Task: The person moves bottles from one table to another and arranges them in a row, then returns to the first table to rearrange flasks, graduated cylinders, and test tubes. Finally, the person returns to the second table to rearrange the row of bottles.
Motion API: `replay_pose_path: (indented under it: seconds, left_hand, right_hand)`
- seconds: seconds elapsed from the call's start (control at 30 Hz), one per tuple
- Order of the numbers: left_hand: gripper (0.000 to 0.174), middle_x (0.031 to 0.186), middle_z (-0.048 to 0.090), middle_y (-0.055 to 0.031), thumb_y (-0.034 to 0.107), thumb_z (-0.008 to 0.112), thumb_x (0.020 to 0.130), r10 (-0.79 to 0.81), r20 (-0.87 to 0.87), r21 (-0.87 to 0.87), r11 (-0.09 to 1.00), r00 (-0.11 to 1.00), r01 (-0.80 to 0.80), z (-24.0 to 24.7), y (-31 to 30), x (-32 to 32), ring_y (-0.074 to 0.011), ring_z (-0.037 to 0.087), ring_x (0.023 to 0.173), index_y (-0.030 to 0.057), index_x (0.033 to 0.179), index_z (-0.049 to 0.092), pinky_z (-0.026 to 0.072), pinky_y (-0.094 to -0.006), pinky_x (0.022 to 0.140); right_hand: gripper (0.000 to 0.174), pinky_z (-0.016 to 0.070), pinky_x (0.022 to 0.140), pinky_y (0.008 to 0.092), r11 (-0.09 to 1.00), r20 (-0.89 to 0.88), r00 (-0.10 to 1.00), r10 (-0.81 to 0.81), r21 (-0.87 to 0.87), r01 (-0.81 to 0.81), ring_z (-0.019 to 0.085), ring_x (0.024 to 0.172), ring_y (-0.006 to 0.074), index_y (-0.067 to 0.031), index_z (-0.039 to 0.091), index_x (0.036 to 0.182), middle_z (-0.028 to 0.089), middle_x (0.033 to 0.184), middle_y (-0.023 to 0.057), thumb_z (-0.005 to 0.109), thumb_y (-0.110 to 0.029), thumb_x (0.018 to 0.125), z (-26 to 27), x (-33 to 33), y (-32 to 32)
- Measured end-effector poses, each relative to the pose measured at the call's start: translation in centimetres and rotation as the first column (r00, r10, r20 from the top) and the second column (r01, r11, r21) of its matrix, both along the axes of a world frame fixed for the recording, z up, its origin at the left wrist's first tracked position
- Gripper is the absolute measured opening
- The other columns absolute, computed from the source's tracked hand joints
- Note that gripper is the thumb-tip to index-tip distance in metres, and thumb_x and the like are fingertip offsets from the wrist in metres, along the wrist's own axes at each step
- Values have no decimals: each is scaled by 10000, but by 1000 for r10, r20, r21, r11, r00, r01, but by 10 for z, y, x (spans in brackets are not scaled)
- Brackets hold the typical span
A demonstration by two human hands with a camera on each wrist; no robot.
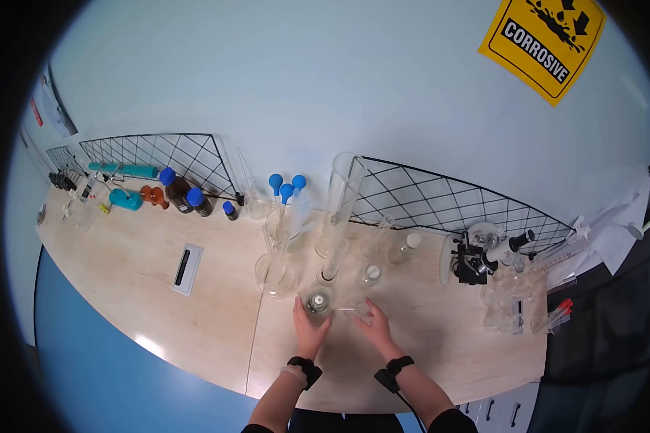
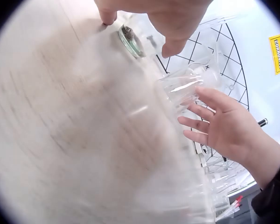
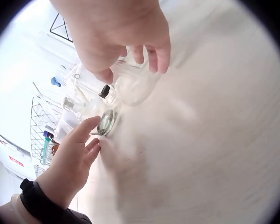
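Note:
A round glass vessel with a white centre [image 1: 318, 302] stands on the table beside my left hand [image 1: 310, 333], whose fingers are spread without gripping it. The left wrist view shows this vessel's greenish rim [image 2: 130, 43] just under the left hand [image 2: 154, 16]. My right hand [image 1: 377, 330] holds a clear glass vessel [image 1: 351, 311], tilted on its side, close to the table. In the right wrist view, the right hand's bent fingers [image 3: 162, 59] lie around that clear vessel [image 3: 134, 88]; the thumb's contact is partly hidden.
Behind the hands stand a tall glass cylinder [image 1: 339, 209], a wide flask [image 1: 273, 273] and a white-capped bottle [image 1: 370, 275]. A microscope [image 1: 473, 261] and more glassware are to the right. Brown bottles with blue caps [image 1: 177, 193] stand at the back left, before a wire rack [image 1: 195, 155].

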State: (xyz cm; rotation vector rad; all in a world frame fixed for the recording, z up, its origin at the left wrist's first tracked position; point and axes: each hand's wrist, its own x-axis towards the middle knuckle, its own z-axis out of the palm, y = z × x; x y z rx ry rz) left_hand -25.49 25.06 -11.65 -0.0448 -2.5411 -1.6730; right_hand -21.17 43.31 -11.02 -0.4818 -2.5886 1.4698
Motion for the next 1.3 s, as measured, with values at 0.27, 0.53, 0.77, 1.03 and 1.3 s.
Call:
replay_pose_path:
  seconds: [0.27, 0.53, 0.77, 1.03, 1.3]
  left_hand:
    - [858, 1248, 418, -220, 174, 775, 618, 10, 80, 45, 999, 997, -14, -3, 7, -11, -344, 408, 1168, -45, 1303, 307, 333, -396, 985]
    - [838, 1224, 443, -192, 160, 805, 597, 36, 113, 192, 980, 993, -58, -17, 11, -10, -287, 450, 1147, -38, 1273, 350, 378, -359, 958]
    - [830, 1218, 431, -170, 112, 802, 614, 61, 139, 181, 980, 988, -85, -11, 20, 6, -246, 457, 1138, -55, 1272, 323, 380, -336, 966]
    - [831, 1209, 429, -165, 152, 819, 590, 57, 239, 223, 968, 969, -112, 0, 39, 43, -245, 470, 1120, -41, 1253, 355, 405, -339, 948]
    - [840, 1206, 419, -144, 148, 820, 593, 73, 265, 195, 972, 961, -128, 11, 49, 74, -233, 465, 1113, -21, 1262, 342, 459, -360, 894]
  right_hand:
    - [497, 461, 820, 330, 1000, -14, 1000, 25, 17, -25, 572, 1007, 296, -12, 569, 1101, 577, 1119, 184, 732, -259, 703, 11, -16, -6]
    - [509, 470, 805, 322, 998, -34, 999, 8, 68, -6, 579, 1017, 228, -44, 546, 1137, 597, 1110, 119, 740, -206, 695, 30, -2, 8]
    - [500, 478, 780, 309, 995, -41, 994, -98, -4, 98, 590, 992, 204, -38, 545, 1139, 610, 1077, 112, 736, -114, 683, 32, 12, 63]
    - [478, 471, 738, 316, 978, 24, 978, -206, 13, 206, 610, 869, 217, -43, 599, 1065, 634, 987, 135, 757, -211, 647, 19, -19, 123]
    - [461, 477, 713, 302, 990, 24, 990, -141, 26, 140, 622, 803, 214, -36, 604, 1057, 652, 883, 118, 748, -208, 653, 9, -49, 135]
